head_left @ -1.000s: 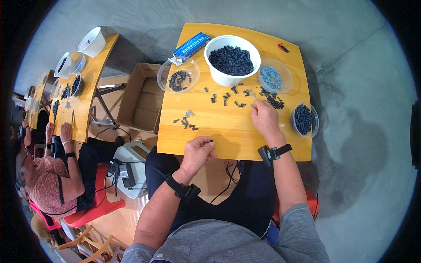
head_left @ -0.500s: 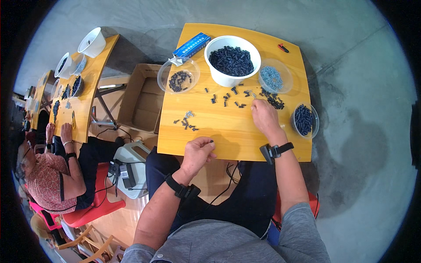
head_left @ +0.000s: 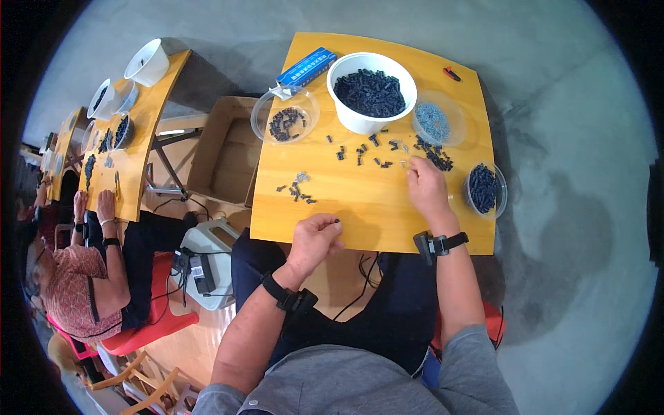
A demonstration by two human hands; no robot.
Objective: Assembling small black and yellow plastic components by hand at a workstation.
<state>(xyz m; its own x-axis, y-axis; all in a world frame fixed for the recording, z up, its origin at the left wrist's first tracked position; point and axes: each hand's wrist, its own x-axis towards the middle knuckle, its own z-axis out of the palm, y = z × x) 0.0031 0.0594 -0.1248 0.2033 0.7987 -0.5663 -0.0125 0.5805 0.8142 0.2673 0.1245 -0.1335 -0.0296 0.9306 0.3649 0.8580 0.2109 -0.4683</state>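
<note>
Small square wooden table on grey concrete floor; more tables w/ a seated person at left. Left hand near front edge, fingers curled, pinching a tiny dark part. Right hand flat-ish on tabletop, fingertips closing on loose dark parts just below the white bowl; can't tell if anything's gripped.

Small-parts assembly workshop. Rows of wooden tables on concrete floor. Tubs of dark parts, co-worker alongside.
</note>
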